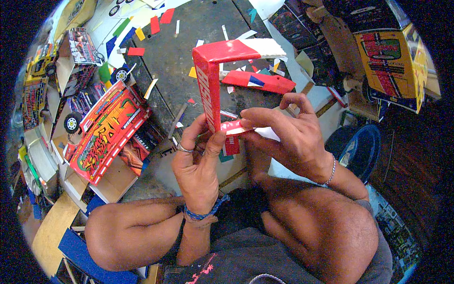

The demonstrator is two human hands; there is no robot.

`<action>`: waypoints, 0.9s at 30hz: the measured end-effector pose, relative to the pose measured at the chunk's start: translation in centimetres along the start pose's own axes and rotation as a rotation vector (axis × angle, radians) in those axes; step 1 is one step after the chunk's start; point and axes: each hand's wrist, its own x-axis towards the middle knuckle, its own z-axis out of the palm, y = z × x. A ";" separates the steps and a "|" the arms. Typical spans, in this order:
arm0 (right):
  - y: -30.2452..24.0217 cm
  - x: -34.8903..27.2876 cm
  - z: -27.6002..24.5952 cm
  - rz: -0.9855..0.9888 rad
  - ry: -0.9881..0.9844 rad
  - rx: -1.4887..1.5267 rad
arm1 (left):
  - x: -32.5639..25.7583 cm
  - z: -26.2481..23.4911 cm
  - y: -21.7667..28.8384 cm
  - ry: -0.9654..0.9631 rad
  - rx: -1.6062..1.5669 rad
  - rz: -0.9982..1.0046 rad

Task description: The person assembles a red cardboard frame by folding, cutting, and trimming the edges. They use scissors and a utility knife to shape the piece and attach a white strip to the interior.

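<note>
Left hand (pixel 196 165): pinching glossy red-and-white C-shaped frame (pixel 213 90)
Right hand (pixel 298 135): pinching lower arm (pixel 231 126)
Red-covered: upright (pixel 211 73)
Unfinished: white tip (pixel 266 47), seemingly

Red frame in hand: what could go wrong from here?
1. Left grip and right grip both meet the lower end of the red C-shaped frame; pressing there might bend its slim upright.
2. Its white top end juts out unsupported, so it could get knocked.
3. Loose scraps on the dark board might cling if it's set down.
</note>
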 end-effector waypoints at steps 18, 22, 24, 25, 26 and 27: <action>0.5 2.4 -0.5 0.056 -0.190 0.218 | 0.4 -0.3 -0.8 -0.032 0.164 0.082; 0.6 2.4 -0.5 0.087 -0.268 0.317 | 0.2 -0.3 -0.6 -0.025 0.250 0.098; 0.7 2.4 -0.5 0.111 -0.301 0.344 | 0.3 -0.2 -0.7 -0.007 0.208 0.103; 0.8 2.4 -0.5 0.128 -0.320 0.358 | 0.3 -0.1 -0.8 0.003 0.177 0.112; 0.8 2.4 -0.5 0.144 -0.339 0.370 | 0.3 0.0 -0.9 0.015 0.156 0.117; 0.7 2.3 -0.5 0.164 -0.335 0.391 | 0.2 0.1 -0.9 0.020 0.140 0.121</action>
